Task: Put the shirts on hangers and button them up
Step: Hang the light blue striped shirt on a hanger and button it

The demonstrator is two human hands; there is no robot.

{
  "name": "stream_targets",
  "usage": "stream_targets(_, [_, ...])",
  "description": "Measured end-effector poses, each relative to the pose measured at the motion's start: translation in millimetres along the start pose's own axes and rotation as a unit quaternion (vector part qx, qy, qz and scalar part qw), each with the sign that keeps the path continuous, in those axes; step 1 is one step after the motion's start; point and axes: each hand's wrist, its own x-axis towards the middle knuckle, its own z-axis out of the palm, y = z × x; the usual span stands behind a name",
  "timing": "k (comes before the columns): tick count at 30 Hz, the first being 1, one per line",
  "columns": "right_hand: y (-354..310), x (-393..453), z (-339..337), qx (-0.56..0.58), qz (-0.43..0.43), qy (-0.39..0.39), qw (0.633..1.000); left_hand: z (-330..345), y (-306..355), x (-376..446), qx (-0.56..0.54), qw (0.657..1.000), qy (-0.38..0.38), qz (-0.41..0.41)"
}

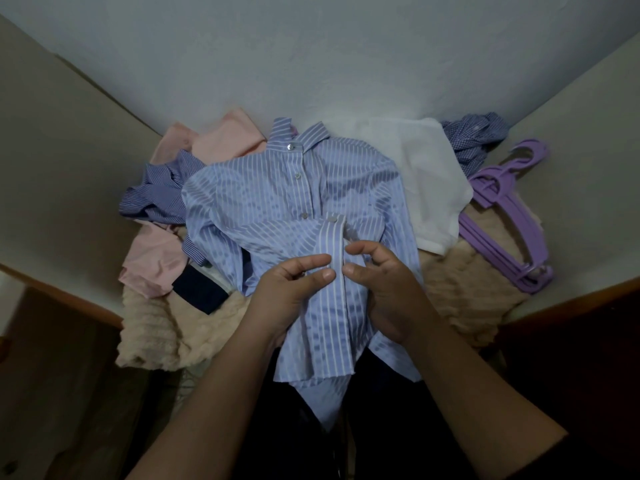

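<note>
My left hand [294, 285] pinches the placket of the striped shirt [277, 192] lying just beyond my fingers; my right hand [377, 271] curls beside it, seemingly holding the opposite edge. Slippery fabric could misalign, skipping a buttonhole.
</note>
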Motion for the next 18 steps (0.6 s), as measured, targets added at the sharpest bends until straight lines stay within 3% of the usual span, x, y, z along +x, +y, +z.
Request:
stream_targets(8, [-0.9,1.7,2.7,0.060,0.057,0.003,0.997,-2.8,-4.5,5.3,-0.081,0.996,-0.004,-0.044])
stream_targets(18, [3.4,4.8,6.2,0.007,0.047,0.020,0.999,3.7,-5.1,3.4,-0.120,0.992,-0.011,-0.038])
